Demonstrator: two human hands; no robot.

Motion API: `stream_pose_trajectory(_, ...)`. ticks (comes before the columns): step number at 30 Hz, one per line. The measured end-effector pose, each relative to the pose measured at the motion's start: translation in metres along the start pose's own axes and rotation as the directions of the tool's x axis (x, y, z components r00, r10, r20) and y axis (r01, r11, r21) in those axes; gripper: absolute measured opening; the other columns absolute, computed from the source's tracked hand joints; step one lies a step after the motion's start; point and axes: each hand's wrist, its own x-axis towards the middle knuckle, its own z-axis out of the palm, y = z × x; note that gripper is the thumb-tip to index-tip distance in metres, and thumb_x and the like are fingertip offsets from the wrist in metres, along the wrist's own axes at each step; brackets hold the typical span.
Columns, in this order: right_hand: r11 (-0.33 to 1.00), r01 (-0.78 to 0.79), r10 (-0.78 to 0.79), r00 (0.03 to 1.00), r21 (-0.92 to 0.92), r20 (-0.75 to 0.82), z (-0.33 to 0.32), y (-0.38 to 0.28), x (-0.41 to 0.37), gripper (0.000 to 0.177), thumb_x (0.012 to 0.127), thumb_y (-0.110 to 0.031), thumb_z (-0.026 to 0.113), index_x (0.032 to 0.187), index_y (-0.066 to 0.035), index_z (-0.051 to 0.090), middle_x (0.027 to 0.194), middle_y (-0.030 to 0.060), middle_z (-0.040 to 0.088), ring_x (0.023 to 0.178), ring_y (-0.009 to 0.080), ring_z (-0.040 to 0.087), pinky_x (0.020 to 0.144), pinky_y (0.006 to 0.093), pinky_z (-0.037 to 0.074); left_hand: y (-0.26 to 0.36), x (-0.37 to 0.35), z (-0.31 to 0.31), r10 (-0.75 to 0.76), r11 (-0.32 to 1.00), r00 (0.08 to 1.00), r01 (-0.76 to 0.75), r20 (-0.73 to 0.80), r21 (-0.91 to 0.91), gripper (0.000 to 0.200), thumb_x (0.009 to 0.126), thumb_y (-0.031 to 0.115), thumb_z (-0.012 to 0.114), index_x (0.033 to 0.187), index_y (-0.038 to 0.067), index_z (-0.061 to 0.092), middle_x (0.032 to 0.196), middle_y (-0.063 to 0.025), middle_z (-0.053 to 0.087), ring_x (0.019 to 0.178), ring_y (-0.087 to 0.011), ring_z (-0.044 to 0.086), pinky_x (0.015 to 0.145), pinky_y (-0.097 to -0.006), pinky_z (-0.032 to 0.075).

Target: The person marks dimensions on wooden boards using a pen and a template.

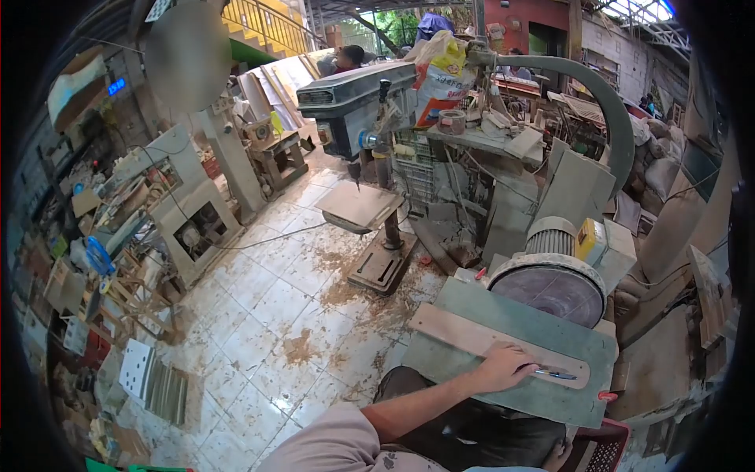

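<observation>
My left hand rests on a long, flat wooden piece with a rounded right end. Its fingers are bent around one end of a slim pen, which points right over the wood. Under both lies a greenish-grey flat tabletop, just above my dark trousers. Close behind the wood stands a disc sander with a large round face and a ribbed motor. A small patch of skin shows low at the bottom edge by my knee; it may be my right hand, but its fingers are not clear.
A drill press with a tilted table stands ahead on a tiled floor strewn with wood shavings. At the lower right is a red crate. Workshop machines line the left; a cluttered bench is behind. Other people are farther back.
</observation>
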Motion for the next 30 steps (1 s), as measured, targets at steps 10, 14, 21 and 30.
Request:
stream_pose_trajectory(10,0.949,-0.033,0.000,0.995,-0.313,-0.104,-0.088,0.156,0.042,0.049,0.092,-0.040,0.060,0.119,0.002,0.060,0.136,0.0225,0.050,0.128,0.0350,0.046,0.106,0.0537,0.034,-0.002,-0.001,0.003,-0.044,0.996,0.996,0.038,0.075,0.078,0.019,0.093,0.023,0.057,0.094,0.006,0.065,0.089,-0.0116,0.064,0.090,-0.0293,0.060,0.086,-0.0408,0.042)
stream_pose_trajectory(14,0.869,0.293,-0.391,0.901,-0.400,-0.189,-0.109,0.220,0.030,0.050,0.089,-0.030,0.066,0.120,0.008,0.055,0.122,0.0271,0.057,0.109,0.0386,0.055,0.097,0.0430,0.044,0.002,-0.005,0.008,-0.083,0.994,0.991,0.075,0.103,0.081,0.019,0.094,0.023,0.056,0.093,0.006,0.064,0.092,-0.0114,0.063,0.094,-0.0285,0.058,0.089,-0.0404,0.041)
stream_pose_trajectory(21,0.893,0.006,-0.097,0.979,-0.450,-0.180,-0.056,0.216,0.121,0.050,0.090,-0.031,0.063,0.124,0.005,0.054,0.124,0.0249,0.056,0.112,0.0378,0.054,0.099,0.0439,0.042,0.019,-0.019,0.008,-0.126,0.970,0.980,0.088,0.157,0.225,0.018,0.095,0.022,0.055,0.097,0.004,0.059,0.098,-0.0120,0.060,0.102,-0.0296,0.053,0.092,-0.0425,0.039)
stream_pose_trajectory(30,0.728,0.252,-0.437,0.887,-0.637,-0.149,0.022,0.284,0.235,0.048,0.093,-0.032,0.058,0.126,0.002,0.053,0.122,0.0228,0.057,0.114,0.0355,0.054,0.100,0.0428,0.041,0.028,-0.012,0.004,-0.096,0.897,0.968,-0.016,0.230,0.441,0.013,0.090,0.014,0.057,0.100,0.006,0.059,0.090,-0.0123,0.058,0.092,-0.0346,0.053,0.088,-0.0469,0.040)
